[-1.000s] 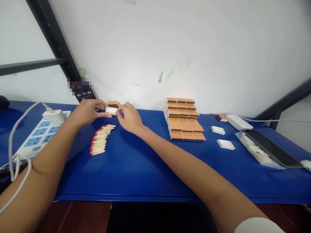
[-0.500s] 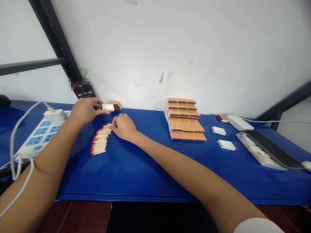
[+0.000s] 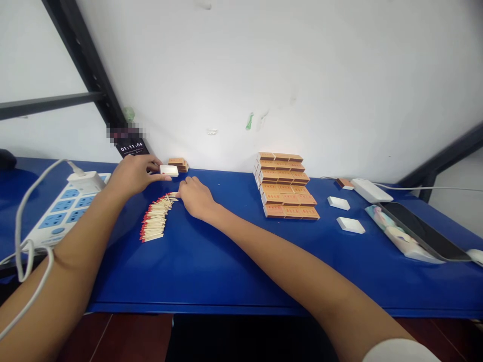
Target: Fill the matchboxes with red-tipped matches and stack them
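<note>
My left hand [image 3: 140, 173] pinches a small white matchbox tray [image 3: 168, 171] between thumb and fingers, above the blue tabletop. Below it lies a curved row of red-tipped matches [image 3: 155, 218], heads toward the left. At the row's upper end, my right hand [image 3: 194, 196] has its fingers closed on the plain ends of some matches; how many is hidden. Just behind the tray is a small stack of orange matchboxes [image 3: 177, 162]. To the right of my right hand rises a stepped stack of orange matchboxes [image 3: 289, 188].
Two white trays [image 3: 350, 224] lie right of the big stack, with a single matchbox [image 3: 344, 184] behind them. Farther right are a white device [image 3: 373, 191] and a dark phone [image 3: 426, 231]. A power strip [image 3: 56, 213] with cables and a timer phone [image 3: 132, 146] stand left.
My left hand and the white tray have shifted slightly down and to the right. My right fingers have moved a little right at the upper end of the match row.
</note>
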`<action>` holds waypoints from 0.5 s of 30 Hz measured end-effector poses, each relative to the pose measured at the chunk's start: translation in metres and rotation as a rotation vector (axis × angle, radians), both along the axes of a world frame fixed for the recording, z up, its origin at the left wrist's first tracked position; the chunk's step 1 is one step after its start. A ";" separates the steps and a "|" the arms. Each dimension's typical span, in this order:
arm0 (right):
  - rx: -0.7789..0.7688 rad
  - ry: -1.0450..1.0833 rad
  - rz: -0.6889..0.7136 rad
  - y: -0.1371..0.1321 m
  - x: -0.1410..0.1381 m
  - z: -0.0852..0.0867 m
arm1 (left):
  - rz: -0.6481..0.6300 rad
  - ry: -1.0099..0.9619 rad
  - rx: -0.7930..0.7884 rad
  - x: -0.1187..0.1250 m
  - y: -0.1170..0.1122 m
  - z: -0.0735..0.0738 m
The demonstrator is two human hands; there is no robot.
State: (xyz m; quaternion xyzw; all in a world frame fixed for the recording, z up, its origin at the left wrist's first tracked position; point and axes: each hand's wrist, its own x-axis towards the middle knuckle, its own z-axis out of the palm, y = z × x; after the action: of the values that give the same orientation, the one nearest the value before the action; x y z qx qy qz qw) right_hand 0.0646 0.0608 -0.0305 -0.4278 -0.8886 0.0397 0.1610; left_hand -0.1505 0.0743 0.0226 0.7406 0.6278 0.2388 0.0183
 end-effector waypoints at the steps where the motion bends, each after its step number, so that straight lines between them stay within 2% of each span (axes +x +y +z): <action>1: 0.002 -0.009 0.012 0.001 0.002 0.001 | -0.009 -0.003 -0.001 -0.001 0.001 -0.001; 6: 0.005 -0.047 0.075 0.013 0.017 0.009 | -0.004 -0.016 -0.033 -0.006 0.006 -0.005; 9: -0.004 0.014 0.099 0.021 0.027 0.017 | 0.001 -0.015 -0.059 -0.006 0.008 -0.007; 15: 0.048 0.156 0.042 0.024 0.031 0.025 | -0.079 -0.164 -0.147 0.014 -0.001 -0.001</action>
State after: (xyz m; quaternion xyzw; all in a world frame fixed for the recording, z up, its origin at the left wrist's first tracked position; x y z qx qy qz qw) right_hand 0.0958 0.0846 -0.0051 -0.4008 -0.8828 0.0551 0.2389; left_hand -0.1369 0.0731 0.0212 0.7394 0.6104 0.2509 0.1333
